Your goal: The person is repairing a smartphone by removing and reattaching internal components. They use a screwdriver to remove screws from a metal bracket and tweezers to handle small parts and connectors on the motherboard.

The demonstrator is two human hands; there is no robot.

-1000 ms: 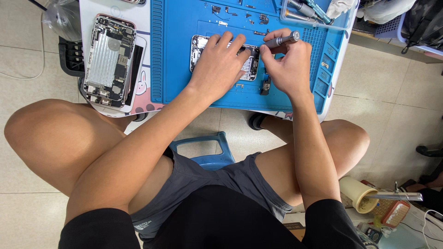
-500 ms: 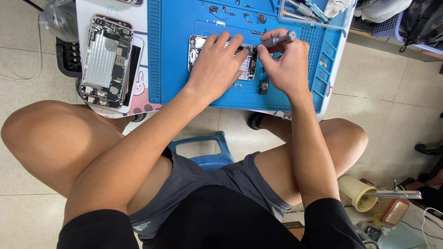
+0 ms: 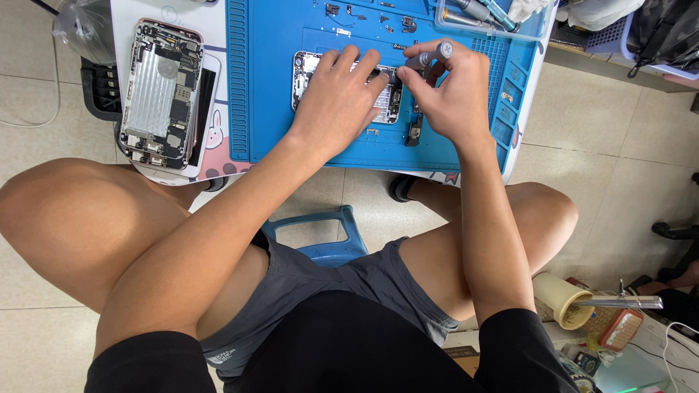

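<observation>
Opened phone [image 3: 309, 76], stripped of its screen so that grey metal shields and small dark parts showed inside its frame, lay flat near the middle of the blue work mat [image 3: 277, 109]. Most of its body was hidden under the left hand [image 3: 336, 102], which lay spread on top of it, fingers stretched out and pressing it down rather than closing round anything. The right hand [image 3: 451, 94] was curled shut on a slim grey screwdriver [image 3: 429, 56], pinched between thumb and fingertips at the phone's right end, with the handle slanting up and to the right; its tip was hidden behind the fingers. A small dark part [image 3: 413, 131] lay on the mat just below that end of the phone. Loose screws and tiny pieces [image 3: 364, 14] were scattered along the mat's far edge, and a clear tray of tools [image 3: 480, 14] sat at the mat's far right corner. A second opened phone [image 3: 159, 98] rested off the mat, just beyond its left edge.

Compared with half a second before, both hands kept the same hold and the phone had not shifted on the mat; only the screwdriver's handle had tipped slightly.
</observation>
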